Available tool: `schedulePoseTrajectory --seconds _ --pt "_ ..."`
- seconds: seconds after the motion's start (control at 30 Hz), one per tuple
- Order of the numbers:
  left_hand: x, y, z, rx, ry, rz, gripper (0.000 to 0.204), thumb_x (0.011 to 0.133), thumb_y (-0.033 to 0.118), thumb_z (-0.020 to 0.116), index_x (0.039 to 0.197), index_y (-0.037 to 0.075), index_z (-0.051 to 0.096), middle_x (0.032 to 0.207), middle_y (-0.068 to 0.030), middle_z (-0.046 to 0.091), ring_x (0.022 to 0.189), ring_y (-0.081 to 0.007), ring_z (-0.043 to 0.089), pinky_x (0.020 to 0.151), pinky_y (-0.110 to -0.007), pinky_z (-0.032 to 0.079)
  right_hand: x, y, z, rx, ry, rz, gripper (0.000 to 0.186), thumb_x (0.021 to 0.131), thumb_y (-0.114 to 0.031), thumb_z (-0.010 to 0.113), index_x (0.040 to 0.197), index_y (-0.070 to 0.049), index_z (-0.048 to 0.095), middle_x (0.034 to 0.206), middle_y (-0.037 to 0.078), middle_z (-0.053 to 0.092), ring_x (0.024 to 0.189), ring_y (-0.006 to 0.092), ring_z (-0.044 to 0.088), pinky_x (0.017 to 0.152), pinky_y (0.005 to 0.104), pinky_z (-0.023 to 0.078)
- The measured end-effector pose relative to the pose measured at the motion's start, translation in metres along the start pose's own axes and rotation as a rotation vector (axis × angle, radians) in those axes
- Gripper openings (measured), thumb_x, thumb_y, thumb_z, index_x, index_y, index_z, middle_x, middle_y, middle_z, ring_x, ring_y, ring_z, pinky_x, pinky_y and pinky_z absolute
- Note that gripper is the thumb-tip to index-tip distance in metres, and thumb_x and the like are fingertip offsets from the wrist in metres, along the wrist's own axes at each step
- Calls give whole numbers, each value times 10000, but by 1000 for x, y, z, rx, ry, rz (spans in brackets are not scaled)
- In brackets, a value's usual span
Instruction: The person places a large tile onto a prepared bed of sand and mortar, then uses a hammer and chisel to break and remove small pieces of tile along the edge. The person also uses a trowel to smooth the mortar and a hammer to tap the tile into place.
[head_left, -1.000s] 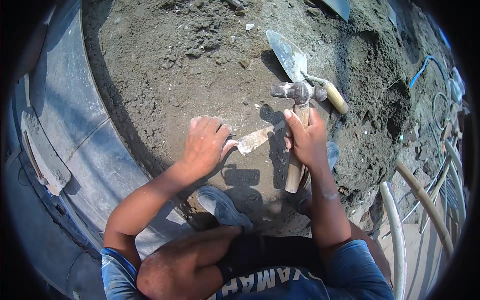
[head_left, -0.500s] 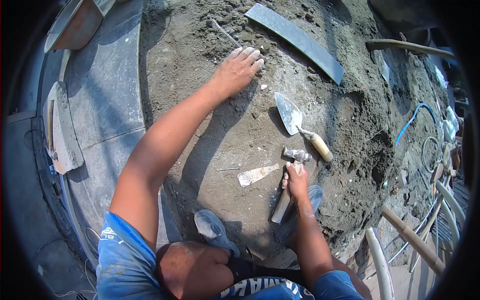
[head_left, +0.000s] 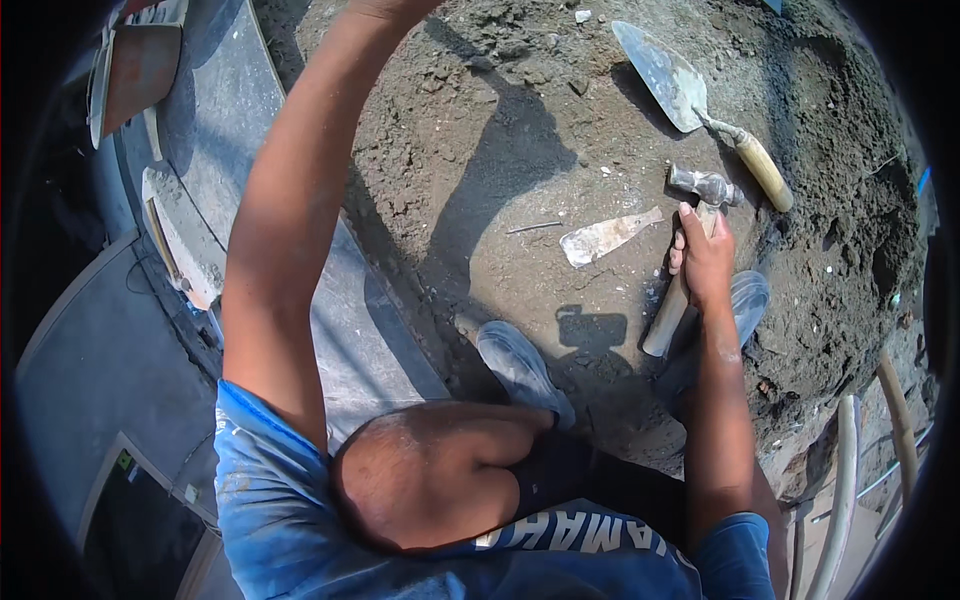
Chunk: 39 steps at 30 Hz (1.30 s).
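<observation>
My right hand [head_left: 708, 258] is closed round the wooden handle of a hammer [head_left: 706, 186], just below its metal head. The handle's end points down toward my foot. To the right and farther off lies a pointed trowel [head_left: 664, 78] with a wooden grip, flat on the soil. A whitish flat scraper-like blade [head_left: 608, 240] lies left of the hammer, and a thin metal rod [head_left: 534, 227] rests beside it. My left arm stretches far forward. Only the wrist and part of my left hand [head_left: 392, 6] show at the top edge; its fingers are out of the picture.
Grey slabs [head_left: 218, 120] run along the left, bordering the sandy soil [head_left: 590, 150]. A mortar-crusted block [head_left: 188, 240] and a reddish tub [head_left: 142, 78] stand there. Pale poles [head_left: 838, 490] lean at the lower right. My shoes [head_left: 522, 368] are planted on the soil.
My view has swung left and nearer my body, so the tools sit farther right and higher. My left hand has mostly left the top edge. My right hand keeps hold of the hammer.
</observation>
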<state>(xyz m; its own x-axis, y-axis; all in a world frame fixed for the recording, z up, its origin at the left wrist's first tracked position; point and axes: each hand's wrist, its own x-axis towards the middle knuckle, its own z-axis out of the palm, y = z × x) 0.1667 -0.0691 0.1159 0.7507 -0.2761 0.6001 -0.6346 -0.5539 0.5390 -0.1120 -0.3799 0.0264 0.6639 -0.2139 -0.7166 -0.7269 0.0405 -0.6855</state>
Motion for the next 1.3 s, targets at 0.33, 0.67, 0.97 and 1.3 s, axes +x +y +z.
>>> schedulePoseTrajectory --seconds 0.33,0.67,0.97,1.3 --pt "-120 49 -92 -632 -637 -643 348 1078 239 521 1362 40 494 915 -99 575 715 -132 498 643 -275 433 -5 -8 5 5 42 39 252 996 -302 674 948 -94 541 655 -23 525 459 78 493 405 247 391" --pt "-234 53 -63 90 -819 -489 321 894 209 747 1135 47 611 973 -152 648 896 -397 646 768 -463 524 -5 -2 6 32 43 21 244 988 -275 690 965 -82 543 664 -12 530 447 81 498 388 245 388" --pt "-227 96 -65 239 -829 -176 347 705 142 796 938 90 543 811 -93 591 748 -331 636 638 -458 505 -8 -5 5 32 52 -13 213 1016 -261 645 977 -93 520 655 -15 505 444 78 466 400 241 387" --pt "-221 101 -73 343 -772 -278 302 704 80 773 880 74 528 729 -114 594 682 -348 638 593 -458 500 -70 -51 68 407 -149 -55 202 1037 -228 596 1088 -89 458 669 18 476 473 90 449 428 256 381"
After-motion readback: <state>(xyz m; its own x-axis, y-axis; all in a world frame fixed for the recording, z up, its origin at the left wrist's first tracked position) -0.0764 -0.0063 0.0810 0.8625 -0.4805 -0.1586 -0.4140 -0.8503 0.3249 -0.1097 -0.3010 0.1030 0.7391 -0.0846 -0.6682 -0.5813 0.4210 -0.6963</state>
